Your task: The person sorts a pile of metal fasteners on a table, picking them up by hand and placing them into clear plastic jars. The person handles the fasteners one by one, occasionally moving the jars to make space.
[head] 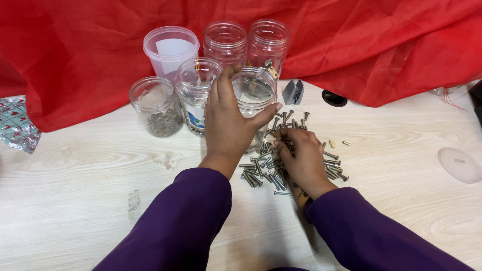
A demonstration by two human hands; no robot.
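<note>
My left hand [228, 120] wraps the clear round plastic jar [254, 95] at table centre, grasping its side. My right hand [301, 158], at four o'clock of that jar, has its fingers curled down into the heap of silver metal screws [261, 170]; I cannot tell whether they pinch one. Five more clear jars [156, 105] stand from nine to twelve o'clock.

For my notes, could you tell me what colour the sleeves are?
Purple sleeves, head view.
</note>
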